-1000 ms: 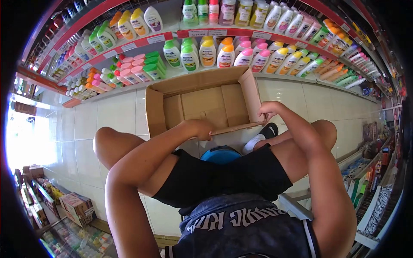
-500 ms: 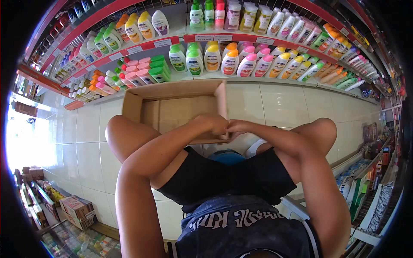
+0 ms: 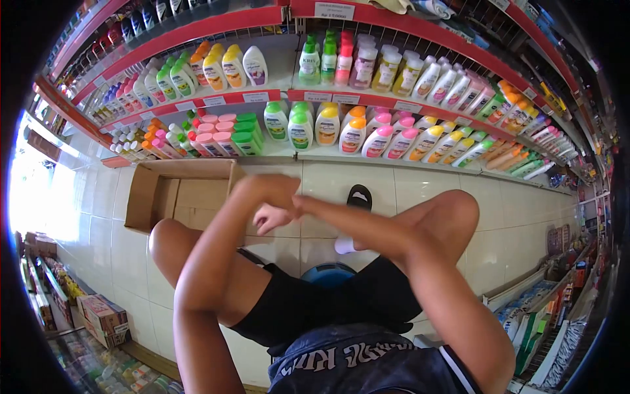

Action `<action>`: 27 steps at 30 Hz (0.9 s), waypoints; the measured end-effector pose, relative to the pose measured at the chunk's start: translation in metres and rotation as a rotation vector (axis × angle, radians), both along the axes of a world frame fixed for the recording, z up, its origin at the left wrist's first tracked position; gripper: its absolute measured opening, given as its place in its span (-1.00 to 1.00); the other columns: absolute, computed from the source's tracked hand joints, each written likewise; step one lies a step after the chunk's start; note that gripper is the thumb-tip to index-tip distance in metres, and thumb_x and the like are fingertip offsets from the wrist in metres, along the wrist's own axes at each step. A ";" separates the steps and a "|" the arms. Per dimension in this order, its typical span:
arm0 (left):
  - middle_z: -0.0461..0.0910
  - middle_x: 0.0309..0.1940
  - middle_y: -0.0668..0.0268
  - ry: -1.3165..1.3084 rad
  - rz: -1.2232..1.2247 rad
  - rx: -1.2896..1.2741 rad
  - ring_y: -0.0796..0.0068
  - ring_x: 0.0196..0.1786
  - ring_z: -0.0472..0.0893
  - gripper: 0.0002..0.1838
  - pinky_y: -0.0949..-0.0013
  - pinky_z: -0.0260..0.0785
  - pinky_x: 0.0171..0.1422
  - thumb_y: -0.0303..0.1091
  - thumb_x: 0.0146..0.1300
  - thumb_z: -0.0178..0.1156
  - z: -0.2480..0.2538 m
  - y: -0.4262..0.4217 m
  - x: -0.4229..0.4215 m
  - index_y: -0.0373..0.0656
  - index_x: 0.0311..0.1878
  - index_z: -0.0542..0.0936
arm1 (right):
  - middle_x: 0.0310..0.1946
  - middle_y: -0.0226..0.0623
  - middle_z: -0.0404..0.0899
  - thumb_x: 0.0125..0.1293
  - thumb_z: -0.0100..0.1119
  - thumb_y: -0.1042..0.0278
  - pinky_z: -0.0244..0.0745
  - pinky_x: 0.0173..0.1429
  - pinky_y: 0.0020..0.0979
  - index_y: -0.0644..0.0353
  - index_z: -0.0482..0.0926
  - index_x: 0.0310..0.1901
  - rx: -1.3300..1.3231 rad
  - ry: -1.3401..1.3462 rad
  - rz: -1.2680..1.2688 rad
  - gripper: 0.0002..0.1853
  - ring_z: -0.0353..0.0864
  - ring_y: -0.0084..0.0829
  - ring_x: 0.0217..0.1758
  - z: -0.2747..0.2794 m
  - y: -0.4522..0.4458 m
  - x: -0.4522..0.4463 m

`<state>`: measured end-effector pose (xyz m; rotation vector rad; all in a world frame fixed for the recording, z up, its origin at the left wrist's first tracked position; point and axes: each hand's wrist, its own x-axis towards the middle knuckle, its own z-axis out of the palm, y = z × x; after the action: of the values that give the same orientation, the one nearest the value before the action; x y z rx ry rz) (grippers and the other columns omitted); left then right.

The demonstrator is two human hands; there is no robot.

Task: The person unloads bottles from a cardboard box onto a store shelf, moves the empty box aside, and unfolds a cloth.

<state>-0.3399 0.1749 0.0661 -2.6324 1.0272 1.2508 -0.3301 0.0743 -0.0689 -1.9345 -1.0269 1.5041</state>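
The cardboard box (image 3: 197, 169) is on the tiled floor at the left, its inside bare where it shows. My left hand (image 3: 281, 188) hangs to the right of the box, smeared by motion, and its fingers cannot be made out. Just below it, my right hand (image 3: 272, 218) reaches across to the left, near the box's right side, with its fingers partly apart and nothing seen in them. The two hands overlap in view near the right wrist. My left forearm hides part of the box's right side.
Shelves with red edges (image 3: 233, 98) hold rows of bottles (image 3: 327, 126) in front of me. A blue round seat (image 3: 328, 274) is beneath me. My sandalled foot (image 3: 359, 197) stands on the floor. Cartons (image 3: 103, 315) are at the lower left, and another rack is at the right.
The box has moved left, from in front of me to beside my left knee. Both hands have come off its edge and shifted left, with the right crossing under the left. The view has tilted up.
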 end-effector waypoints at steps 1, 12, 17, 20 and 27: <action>0.72 0.01 0.23 0.099 0.166 -0.417 0.31 0.13 0.67 -0.50 0.23 0.51 0.19 -0.09 0.28 0.43 0.003 0.015 0.015 -0.19 0.15 0.58 | 0.00 -0.15 0.69 0.48 0.24 -0.01 0.71 0.07 -0.28 0.31 0.60 0.20 0.013 -0.080 0.060 -0.48 0.75 -0.35 -0.02 0.031 -0.011 0.014; 0.67 0.03 0.41 -0.108 0.714 -1.139 0.60 0.04 0.60 -0.77 0.39 0.45 0.13 -0.28 0.49 0.23 0.008 0.036 0.060 -0.13 0.11 0.59 | 0.00 -0.06 0.74 0.49 0.09 0.31 0.63 0.00 -0.16 0.21 0.68 0.14 0.004 -1.368 -0.886 -0.68 0.76 -0.14 -0.10 0.412 -0.201 0.152; 0.77 -0.06 0.11 -0.255 0.630 -0.933 0.16 -0.02 0.75 -0.74 0.15 0.57 0.12 -0.24 0.42 0.29 0.010 -0.007 0.031 -0.21 0.02 0.68 | -0.11 0.09 0.76 0.21 0.18 0.50 0.63 -0.08 -0.09 0.20 0.79 -0.01 -0.583 -1.348 -0.570 -0.66 0.76 -0.02 -0.13 0.394 -0.210 0.221; 0.76 -0.08 0.15 -0.437 0.544 -0.779 0.27 -0.08 0.74 -0.73 0.27 0.55 0.04 -0.27 0.40 0.30 -0.012 -0.010 0.050 -0.17 0.07 0.65 | -0.10 0.24 0.72 0.21 0.18 0.49 0.61 -0.06 0.01 0.43 0.68 0.02 -0.196 -1.740 -0.659 -0.65 0.72 0.12 -0.07 0.375 -0.221 0.217; 0.75 -0.05 0.06 -0.723 0.682 -0.792 0.00 0.03 0.72 -0.66 0.05 0.54 0.15 -0.29 0.35 0.30 -0.034 -0.021 0.115 -0.18 0.14 0.61 | -0.10 0.17 0.58 0.46 0.10 0.43 0.51 -0.02 -0.05 0.34 0.41 0.09 0.919 -2.112 -0.624 -0.75 0.61 0.11 -0.13 0.307 -0.188 0.108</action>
<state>-0.2247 0.1542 0.0320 -3.7217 0.5449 -0.3041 -0.2224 -0.1137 0.2377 -2.0445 -1.0267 -1.6272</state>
